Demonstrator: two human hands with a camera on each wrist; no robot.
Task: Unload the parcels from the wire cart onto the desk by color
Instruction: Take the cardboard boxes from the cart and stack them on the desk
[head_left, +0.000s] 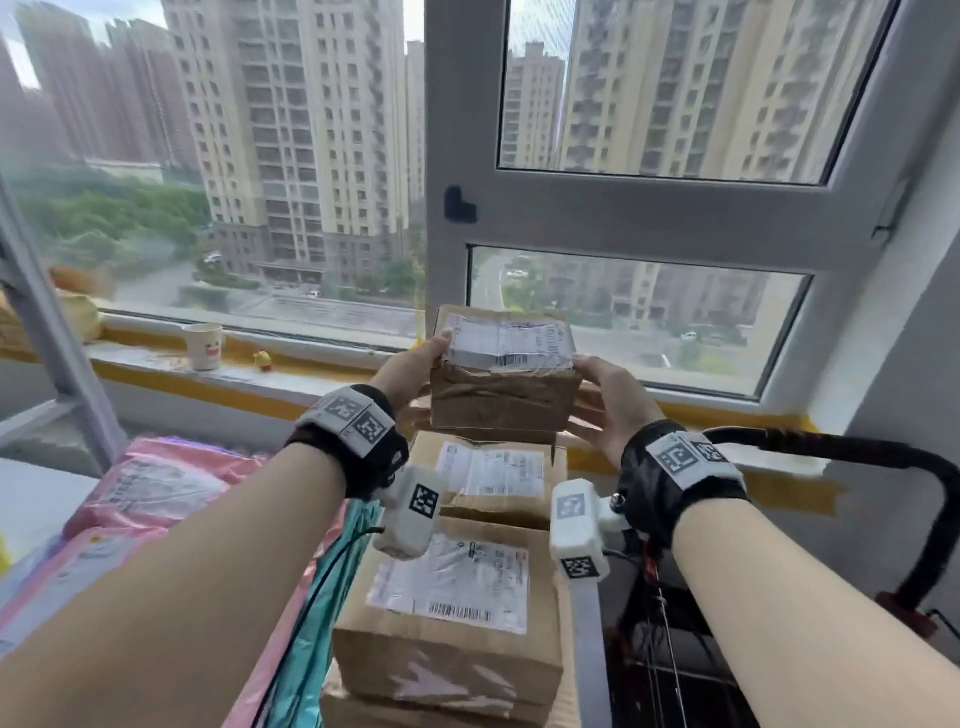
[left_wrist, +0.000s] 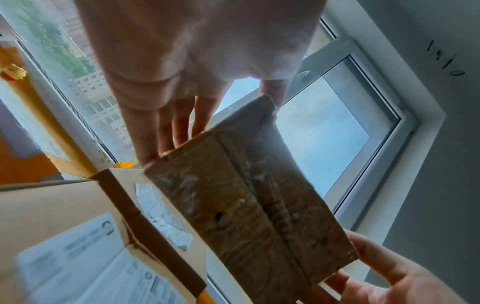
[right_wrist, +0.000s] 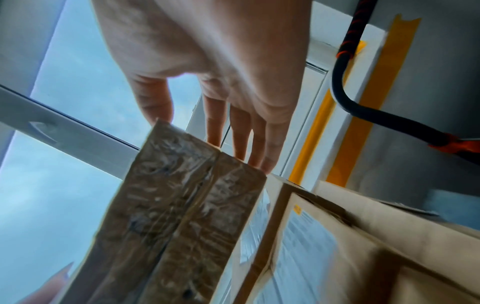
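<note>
Together the left hand (head_left: 410, 376) and right hand (head_left: 605, 402) clamp a small brown parcel (head_left: 506, 374) between thumbs on its top edge and nearly straight fingers (left_wrist: 166, 133) beneath, just above stacked brown boxes (head_left: 457, 597).

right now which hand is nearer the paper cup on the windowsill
Left. The left hand grips the held brown box's left side, toward the paper cup; the right hand grips its far side.
</note>
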